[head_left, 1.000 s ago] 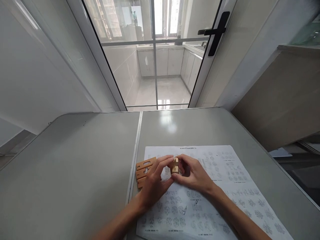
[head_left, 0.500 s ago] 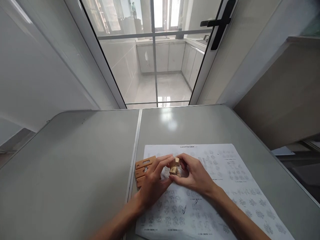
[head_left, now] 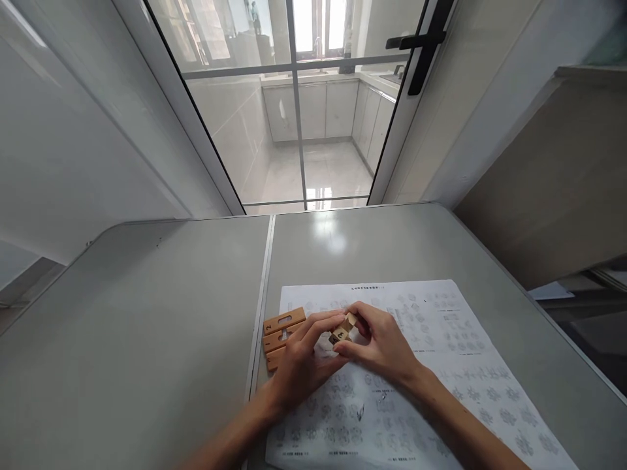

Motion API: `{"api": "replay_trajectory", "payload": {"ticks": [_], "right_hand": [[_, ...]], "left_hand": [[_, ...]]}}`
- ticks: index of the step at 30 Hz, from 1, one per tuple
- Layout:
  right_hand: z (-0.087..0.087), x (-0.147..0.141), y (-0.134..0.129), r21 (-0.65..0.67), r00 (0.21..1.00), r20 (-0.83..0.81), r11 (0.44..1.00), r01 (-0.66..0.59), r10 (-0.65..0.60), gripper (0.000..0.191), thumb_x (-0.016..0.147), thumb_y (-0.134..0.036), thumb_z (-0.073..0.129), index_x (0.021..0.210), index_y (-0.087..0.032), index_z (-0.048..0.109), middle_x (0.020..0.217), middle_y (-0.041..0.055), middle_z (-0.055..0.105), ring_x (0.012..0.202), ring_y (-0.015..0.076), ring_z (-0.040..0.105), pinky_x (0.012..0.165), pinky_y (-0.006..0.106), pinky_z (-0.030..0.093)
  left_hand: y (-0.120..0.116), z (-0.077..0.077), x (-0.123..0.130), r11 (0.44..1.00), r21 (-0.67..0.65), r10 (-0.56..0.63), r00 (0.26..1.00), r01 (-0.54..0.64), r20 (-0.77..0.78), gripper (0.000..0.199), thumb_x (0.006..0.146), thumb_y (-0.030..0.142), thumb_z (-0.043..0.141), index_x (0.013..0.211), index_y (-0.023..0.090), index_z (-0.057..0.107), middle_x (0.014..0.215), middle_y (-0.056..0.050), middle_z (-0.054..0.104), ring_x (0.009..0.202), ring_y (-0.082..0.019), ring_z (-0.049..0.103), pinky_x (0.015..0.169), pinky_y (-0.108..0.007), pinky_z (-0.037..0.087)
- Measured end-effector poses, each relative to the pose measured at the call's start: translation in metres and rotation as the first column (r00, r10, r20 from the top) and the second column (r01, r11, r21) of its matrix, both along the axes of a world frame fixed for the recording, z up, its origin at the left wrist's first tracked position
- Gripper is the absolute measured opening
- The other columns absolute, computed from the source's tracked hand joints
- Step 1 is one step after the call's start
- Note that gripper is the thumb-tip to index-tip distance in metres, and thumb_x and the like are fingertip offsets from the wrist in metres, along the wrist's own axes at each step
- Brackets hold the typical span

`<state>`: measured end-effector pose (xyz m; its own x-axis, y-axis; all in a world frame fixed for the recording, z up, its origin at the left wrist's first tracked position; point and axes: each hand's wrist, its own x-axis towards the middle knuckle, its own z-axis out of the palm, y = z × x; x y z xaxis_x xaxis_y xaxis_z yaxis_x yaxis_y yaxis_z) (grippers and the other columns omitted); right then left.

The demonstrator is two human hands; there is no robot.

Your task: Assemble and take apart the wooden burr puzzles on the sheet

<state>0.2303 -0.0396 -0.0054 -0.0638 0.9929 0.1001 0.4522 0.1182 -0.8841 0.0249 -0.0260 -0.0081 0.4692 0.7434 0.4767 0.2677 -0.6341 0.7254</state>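
A small notched wooden puzzle piece [head_left: 341, 333], pale and marked with a dark figure like a 3, is held tilted above the printed sheet. My right hand [head_left: 379, 336] pinches it from the right between thumb and curled fingers. From the left, my left hand [head_left: 308, 349] has its fingertips on the upper end of the piece; its thumb is partly hidden below. Beside my left hand lie several brown wooden puzzle pieces [head_left: 284, 320] in a row, with slots and numbers, partly covered by that hand. Under both hands spreads a paper sheet [head_left: 392, 424] with rows of small diagrams.
The grey table [head_left: 147, 339] has a pale seam strip [head_left: 264, 274] running away from me, left of the sheet. Past the far edge stands a glass door [head_left: 333, 130] with a black handle [head_left: 424, 42]. A brown panel [head_left: 553, 170] rises at the right.
The wooden piece has turned between my fingers, so its numbered face now shows more plainly. My left fingertips have shifted slightly right. The brown pieces lie as before; the view has moved a little.
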Motion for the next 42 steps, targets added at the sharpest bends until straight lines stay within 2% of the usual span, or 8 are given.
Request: {"api": "replay_trajectory", "payload": {"ticks": [3,7,12,15,21,29,35,42], "right_hand": [[0.003,0.002,0.002,-0.034,0.993,-0.115,0.999,-0.021,0.017,0.027,0.087,-0.047,0.081,0.094,-0.024,0.071,0.066,-0.0053,0.048,0.061,0.0152,0.043,0.059,0.030,0.037],[0.009,0.006,0.004,-0.065,0.944,-0.324,0.994,-0.089,0.063,0.033,0.101,-0.053,0.067,0.110,-0.022,0.072,0.069,-0.0036,0.054,0.063,0.0158,0.050,0.063,0.030,0.044],[0.012,0.005,0.006,-0.153,0.860,-0.502,0.970,-0.190,0.089,0.039,0.104,-0.059,0.064,0.106,-0.021,0.067,0.063,-0.0040,0.059,0.058,0.0144,0.055,0.060,0.028,0.044],[0.011,0.003,0.006,-0.174,0.805,-0.587,0.957,-0.231,0.088,0.042,0.102,-0.063,0.067,0.103,-0.020,0.065,0.062,-0.0047,0.059,0.052,0.0121,0.050,0.056,0.027,0.041],[0.007,0.002,0.007,-0.188,0.772,-0.633,0.954,-0.233,0.063,0.043,0.099,-0.062,0.071,0.101,-0.020,0.067,0.055,-0.0090,0.047,0.047,0.0095,0.037,0.050,0.025,0.034],[-0.001,-0.003,0.008,-0.203,0.780,-0.625,0.959,-0.197,0.028,0.045,0.099,-0.064,0.069,0.094,-0.020,0.065,0.056,-0.0080,0.047,0.051,0.0102,0.038,0.053,0.026,0.034],[-0.005,-0.003,0.009,-0.193,0.782,-0.621,0.956,-0.222,0.056,0.044,0.103,-0.062,0.065,0.093,-0.020,0.065,0.055,-0.0077,0.049,0.050,0.0100,0.039,0.056,0.027,0.036],[0.001,-0.003,0.010,-0.221,0.791,-0.610,0.951,-0.218,0.040,0.045,0.101,-0.065,0.066,0.097,-0.019,0.068,0.053,-0.0075,0.049,0.050,0.0108,0.041,0.058,0.027,0.038]], "left_hand": [[0.001,0.006,-0.001,0.986,-0.168,-0.007,0.998,0.017,0.056,0.059,0.089,0.031,0.088,0.142,0.031,0.062,0.133,-0.009,0.075,0.118,-0.027,0.076,0.088,-0.036,0.067],[0.005,0.009,-0.003,0.897,-0.434,0.004,0.980,0.084,0.197,0.066,0.085,0.041,0.092,0.143,0.032,0.061,0.139,-0.011,0.072,0.117,-0.028,0.076,0.082,-0.034,0.066],[0.010,0.010,-0.005,0.795,-0.574,-0.009,0.950,0.197,0.313,0.072,0.079,0.035,0.097,0.143,0.029,0.064,0.142,-0.013,0.071,0.111,-0.025,0.075,0.077,-0.028,0.061],[0.010,0.012,-0.006,0.767,-0.605,-0.019,0.950,0.214,0.313,0.072,0.077,0.031,0.099,0.141,0.026,0.066,0.139,-0.013,0.072,0.105,-0.022,0.074,0.070,-0.023,0.055],[0.010,0.010,-0.006,0.758,-0.600,-0.034,0.934,0.256,0.356,0.074,0.074,0.030,0.100,0.141,0.029,0.067,0.143,-0.013,0.069,0.114,-0.026,0.073,0.090,-0.034,0.060],[0.008,0.009,-0.005,0.768,-0.618,0.003,0.964,0.169,0.267,0.073,0.075,0.030,0.099,0.140,0.028,0.065,0.133,-0.010,0.073,0.097,-0.018,0.071,0.068,-0.024,0.049],[0.008,0.008,-0.004,0.762,-0.631,0.030,0.965,0.146,0.259,0.074,0.073,0.030,0.099,0.139,0.028,0.066,0.135,-0.010,0.072,0.093,-0.017,0.070,0.075,-0.027,0.052],[0.011,0.008,-0.006,0.675,-0.719,0.058,0.960,0.165,0.274,0.079,0.075,0.035,0.098,0.145,0.027,0.063,0.130,-0.012,0.073,0.102,-0.023,0.071,0.075,-0.029,0.053]]}}
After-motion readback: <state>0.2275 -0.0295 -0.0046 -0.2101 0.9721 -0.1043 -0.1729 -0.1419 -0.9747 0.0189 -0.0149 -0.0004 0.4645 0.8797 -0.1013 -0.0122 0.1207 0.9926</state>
